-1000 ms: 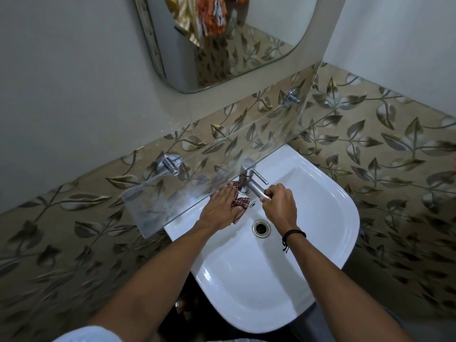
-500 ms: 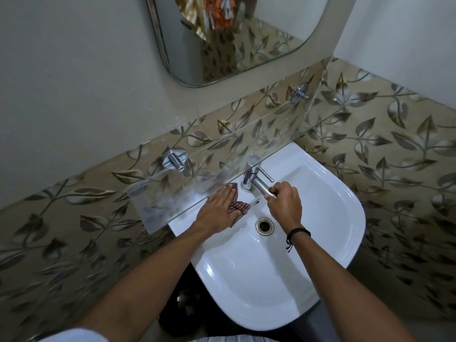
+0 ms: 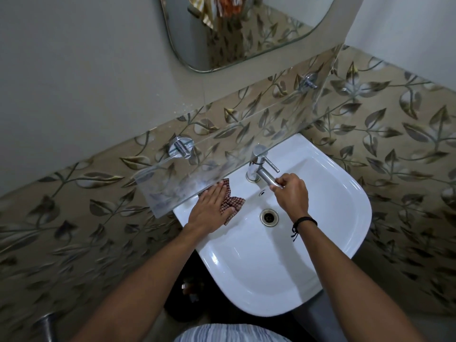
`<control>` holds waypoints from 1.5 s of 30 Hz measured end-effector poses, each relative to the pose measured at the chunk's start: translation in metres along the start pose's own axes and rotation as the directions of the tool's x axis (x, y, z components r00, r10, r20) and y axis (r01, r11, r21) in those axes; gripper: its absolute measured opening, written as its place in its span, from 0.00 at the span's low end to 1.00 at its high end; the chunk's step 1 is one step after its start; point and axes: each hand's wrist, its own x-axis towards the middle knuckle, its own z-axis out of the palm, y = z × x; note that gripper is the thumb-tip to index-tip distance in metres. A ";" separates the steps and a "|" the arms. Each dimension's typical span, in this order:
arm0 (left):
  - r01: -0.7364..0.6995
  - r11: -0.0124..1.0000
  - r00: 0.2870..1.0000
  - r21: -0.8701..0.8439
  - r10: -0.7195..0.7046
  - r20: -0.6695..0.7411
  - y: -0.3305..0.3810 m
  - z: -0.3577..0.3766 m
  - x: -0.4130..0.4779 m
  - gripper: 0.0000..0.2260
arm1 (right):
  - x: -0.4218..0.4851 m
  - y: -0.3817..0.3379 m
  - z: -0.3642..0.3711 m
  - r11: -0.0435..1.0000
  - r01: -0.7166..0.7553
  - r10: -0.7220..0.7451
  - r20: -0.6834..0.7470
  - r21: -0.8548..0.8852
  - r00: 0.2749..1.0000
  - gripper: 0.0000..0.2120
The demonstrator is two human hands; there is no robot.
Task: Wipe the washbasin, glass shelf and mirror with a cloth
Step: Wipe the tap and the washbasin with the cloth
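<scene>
Cloth (image 3: 233, 205), a small checked piece in red and white, lies bunched on the back left ledge of the washbasin (image 3: 271, 267), just where the flat rim drops into the bowl. The left hand (image 3: 211, 207) lies flat on top of it, fingers straight and close together, pressing it down onto the white ceramic. Most of the cloth is hidden under the palm. One crumpled corner pokes out on the bowl side of the hand, and a smaller corner shows at the fingertips. Those fingertips reach right up to the front edge of the glass shelf (image 3: 172, 188), which hangs over the back of the basin. I cannot tell whether they touch it. The near end of the shelf looks smeared and cloudy.

The right hand (image 3: 292, 193) is well clear of the cloth, on the other side of the overflow hole (image 3: 262, 192). Its fingers are curled round the end of the spout of the chrome tap (image 3: 257, 169), gripping it. A dark band (image 3: 304, 221) sits on that wrist. The drain (image 3: 269, 216) lies in the bowl between the two forearms, nearer the right one.

Two chrome brackets (image 3: 181, 149) fix the shelf to a wall of leaf-patterned tiles (image 3: 394, 144). Above it hangs the mirror (image 3: 246, 28), with rounded corners, reflecting the same tiles and some coloured fabric.
</scene>
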 end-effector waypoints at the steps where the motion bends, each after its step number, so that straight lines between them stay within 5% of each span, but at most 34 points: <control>1: 0.005 1.000 1.000 0.001 -0.005 -0.018 -0.001 0.000 -0.005 0.42 | 0.000 0.000 0.001 1.000 -0.002 0.002 -0.009 0.003 1.000 0.06; 12: 0.038 0.999 0.996 0.006 -0.038 0.078 0.008 -0.014 -0.001 0.36 | -0.001 0.000 0.000 0.999 0.037 -0.037 -0.010 -0.037 0.999 0.07; 16: 0.132 0.990 0.989 0.037 -0.134 0.060 -0.011 -0.009 -0.038 0.42 | -0.001 0.002 0.002 0.999 0.036 -0.036 -0.020 -0.008 0.999 0.07; 24: 0.325 0.942 0.936 0.079 -0.333 0.114 -0.009 -0.007 -0.059 0.36 | 0.001 0.004 0.004 0.999 0.041 -0.041 -0.027 -0.010 0.999 0.06; 45: 0.267 0.963 0.954 0.028 -0.268 0.137 -0.007 -0.015 -0.064 0.37 | -0.009 -0.007 0.006 0.993 0.048 -0.054 -0.055 -0.109 0.997 0.07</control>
